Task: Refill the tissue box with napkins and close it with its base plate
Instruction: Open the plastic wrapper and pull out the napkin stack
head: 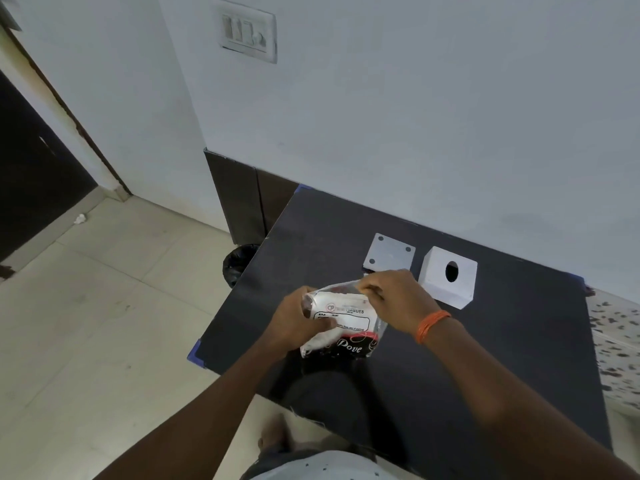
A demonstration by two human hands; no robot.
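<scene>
A clear plastic napkin pack point(346, 323) with white napkins and a dark printed bottom is held just above the black table point(502, 341). My left hand point(294, 327) grips the pack's left side. My right hand point(394, 299), with an orange thread band on the wrist, pinches the pack's top edge. Behind the hands, a white cube tissue box point(448, 277) with a round hole facing up stands on the table. Left of it lies the square white base plate point(389, 252) with four dark corner holes, its near edge hidden by my right hand.
The table stands against a pale wall with a switch panel point(248, 29). A black bin bag point(239, 259) sits on the tiled floor by the table's left edge. A dark doorway point(31, 174) is at far left. A speckled surface point(616, 341) borders the table's right side.
</scene>
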